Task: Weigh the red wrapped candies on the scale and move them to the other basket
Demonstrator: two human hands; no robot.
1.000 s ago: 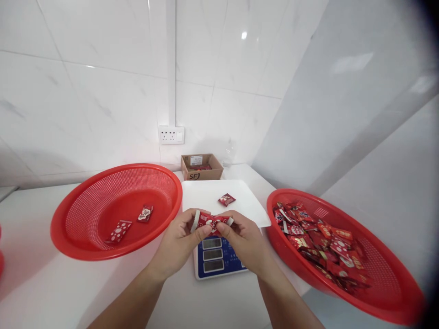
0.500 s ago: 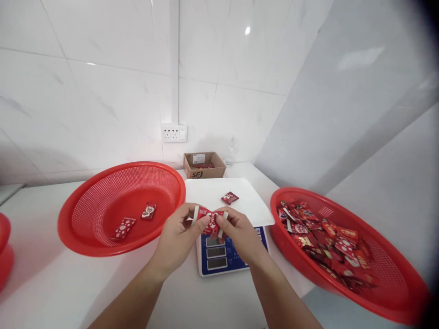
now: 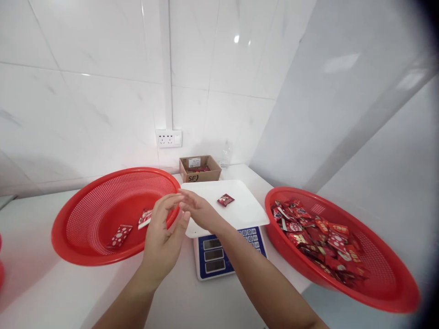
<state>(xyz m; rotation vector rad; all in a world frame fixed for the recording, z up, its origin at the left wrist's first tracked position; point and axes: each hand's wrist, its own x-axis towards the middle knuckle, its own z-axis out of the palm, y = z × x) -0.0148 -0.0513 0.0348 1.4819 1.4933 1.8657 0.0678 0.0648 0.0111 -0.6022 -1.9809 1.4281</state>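
My left hand is raised at the near right rim of the left red basket, fingers curved and thumb apart, with nothing visible in it. Reaching across the scale, my right hand has its fingers stretched toward my left fingertips and shows nothing held. Inside the left basket lies a red candy packet with white dots. Another red-and-white candy packet shows beside my left hand, partly hidden. One dark red candy packet rests on the white weighing pan of the scale.
At the right, a tilted red basket holds a heap of red candy packets. A small cardboard box with red items stands against the wall behind the scale. A power socket is on the tiled wall.
The red candy packet that both hands pinched is gone from them. Both hands have opened and moved left toward the left basket. The view has shifted slightly.
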